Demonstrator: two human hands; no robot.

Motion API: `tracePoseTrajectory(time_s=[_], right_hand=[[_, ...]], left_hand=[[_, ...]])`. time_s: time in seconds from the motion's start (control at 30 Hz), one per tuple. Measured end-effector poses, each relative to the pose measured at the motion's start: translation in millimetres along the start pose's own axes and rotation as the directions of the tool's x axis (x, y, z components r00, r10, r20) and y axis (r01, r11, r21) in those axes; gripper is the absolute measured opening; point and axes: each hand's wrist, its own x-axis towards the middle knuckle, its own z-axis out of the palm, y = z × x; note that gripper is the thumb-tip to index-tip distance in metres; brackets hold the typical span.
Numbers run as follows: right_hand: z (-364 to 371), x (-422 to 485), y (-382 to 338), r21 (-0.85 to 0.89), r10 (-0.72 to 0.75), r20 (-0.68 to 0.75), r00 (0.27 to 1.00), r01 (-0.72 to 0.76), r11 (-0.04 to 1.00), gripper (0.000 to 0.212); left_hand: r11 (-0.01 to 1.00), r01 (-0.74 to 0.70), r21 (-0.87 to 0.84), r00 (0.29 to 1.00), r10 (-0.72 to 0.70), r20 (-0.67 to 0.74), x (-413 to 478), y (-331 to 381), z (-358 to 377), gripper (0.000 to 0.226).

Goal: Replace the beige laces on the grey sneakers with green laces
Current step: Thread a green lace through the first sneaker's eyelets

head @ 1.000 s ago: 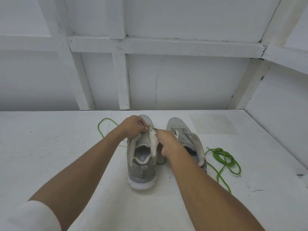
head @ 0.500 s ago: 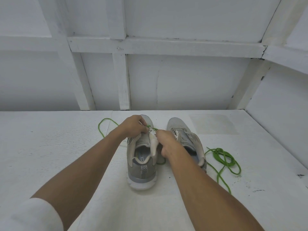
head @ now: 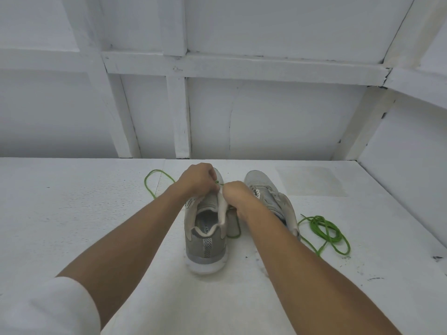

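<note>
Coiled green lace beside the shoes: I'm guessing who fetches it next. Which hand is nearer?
Right. The right hand is on the sneaker being laced, the other sneaker between it and the coiled lace; the left hand is farther left.

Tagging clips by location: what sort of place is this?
Probably a bare staged work booth: white framed wall panels, a rough white surface, holding grey sneakers and green laces.
</note>
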Motion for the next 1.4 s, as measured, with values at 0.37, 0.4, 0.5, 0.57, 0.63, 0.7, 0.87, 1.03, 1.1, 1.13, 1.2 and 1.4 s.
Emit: tracePoseTrajectory(time_s=[0.37, 0.4, 0.5, 0.57, 0.63, 0.7, 0.87, 1.03, 1.1, 1.13, 1.2, 1.4], right_hand=[[-2, 31, -14, -0.396, -0.124, 0.0, 0.992, 0.114, 0.911, 0.023], [-3, 34, -13, -0.421, -0.138, -0.011, 0.99, 0.121, 0.899, 0.023], [-5, 31, -12, -0.546, -0.21, -0.02, 0.977, 0.165, 0.821, 0.016], [-10, 27, -17, -0.624, -0.239, -0.057, 0.969, 0.152, 0.767, 0.019], [-22, 27, -28, -0.526, -0.322, -0.145, 0.936, 0.203, 0.826, 0.006], [-44, 33, -51, -0.099, -0.296, -0.322, 0.899, 0.279, 0.955, 0.014], [-77, 13, -91, 0.686, -0.253, -0.378, 0.891, 0.453, 0.569, 0.022], [-32, 20, -33, -0.775, -0.564, 0.179, 0.806, 0.468, 0.424, 0.026], [-20, 22, -16, -0.866, -0.491, 0.2, 0.848, 0.387, 0.316, 0.028], [-18, 22, -13, -0.873, -0.499, 0.186, 0.846, 0.375, 0.311, 0.025], [-20, 23, -14, -0.85, -0.526, 0.184, 0.83, 0.403, 0.339, 0.018], [-73, 22, -70, 0.471, -0.264, -0.365, 0.893, 0.422, 0.774, 0.01]], left_hand=[[0.993, 0.058, 0.103, 0.993, -0.047, -0.11, -27, 2, 3, 0.025], [0.993, 0.097, 0.066, 0.975, -0.082, -0.207, -35, 3, 4, 0.029], [0.964, 0.136, -0.228, 0.919, -0.209, -0.335, -60, -5, 9, 0.028], [0.908, 0.143, -0.394, 0.908, -0.279, -0.314, -76, -13, 17, 0.025], [0.846, 0.123, -0.519, 0.892, -0.324, -0.317, -85, -18, 25, 0.026], [0.777, 0.099, -0.622, 0.872, -0.369, -0.322, -87, -19, 31, 0.025], [0.663, 0.077, -0.745, 0.833, -0.453, -0.317, -88, -16, 36, 0.015], [0.646, 0.082, -0.759, 0.82, -0.477, -0.317, -88, -18, 38, 0.017], [0.638, 0.078, -0.766, 0.817, -0.481, -0.318, -87, -18, 38, 0.02], [0.637, 0.078, -0.766, 0.814, -0.485, -0.32, -87, -19, 39, 0.021], [0.642, 0.078, -0.763, 0.81, -0.487, -0.328, -88, -19, 39, 0.026], [0.641, 0.078, -0.764, 0.809, -0.489, -0.328, -88, -20, 41, 0.031]])
